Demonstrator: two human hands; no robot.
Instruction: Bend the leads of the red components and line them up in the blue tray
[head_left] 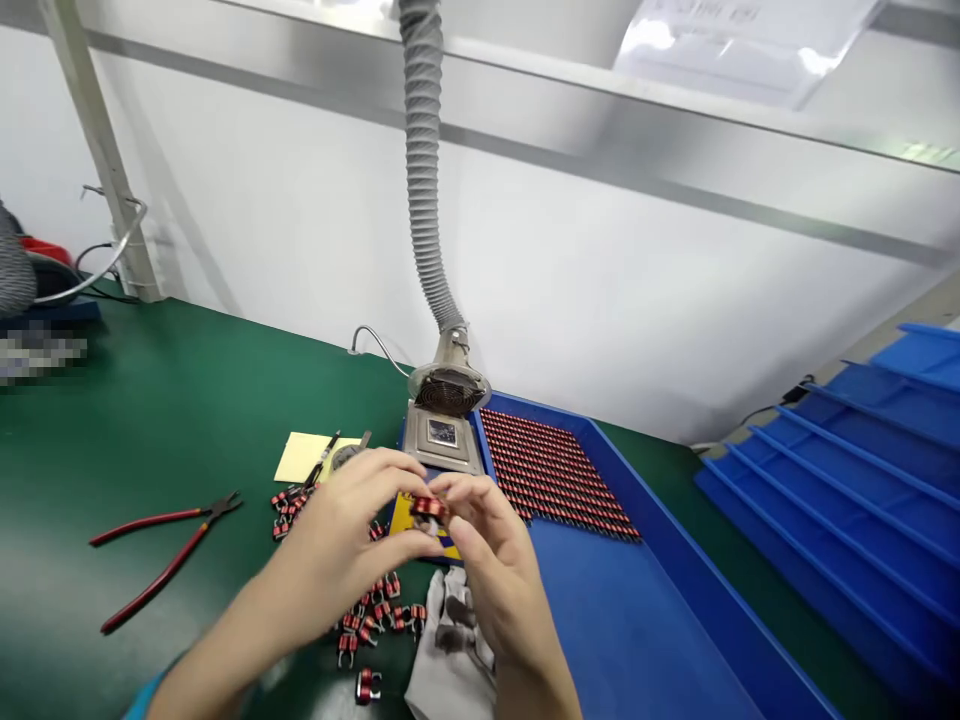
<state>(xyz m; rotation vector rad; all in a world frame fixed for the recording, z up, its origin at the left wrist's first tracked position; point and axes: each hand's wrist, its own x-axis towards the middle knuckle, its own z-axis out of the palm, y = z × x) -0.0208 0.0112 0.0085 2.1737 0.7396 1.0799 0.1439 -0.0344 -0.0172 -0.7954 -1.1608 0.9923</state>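
Note:
In the middle of the view, my left hand (352, 540) and my right hand (499, 555) meet around a small red wire-wound coil (429, 507). Thumb and fingertips of both hands close on it from either side; its underside is partly hidden. Loose coils of the same kind (379, 605) lie scattered on the green table below and beside my left hand. A single coil (368, 686) sits apart near the front edge. Beneath my right hand is a grey, stained cloth glove (450, 660). A yellow and blue item (403, 512) shows partly behind the fingers.
A metal solder pot (442, 455) stands behind my hands under a grey extraction hose (424, 170). At right, a blue tray (615, 610) bears rows of red coils (559, 470). Blue trays (847, 500) are stacked farther right. Red-handled pliers (169, 570) and yellow paper (300, 455) lie left.

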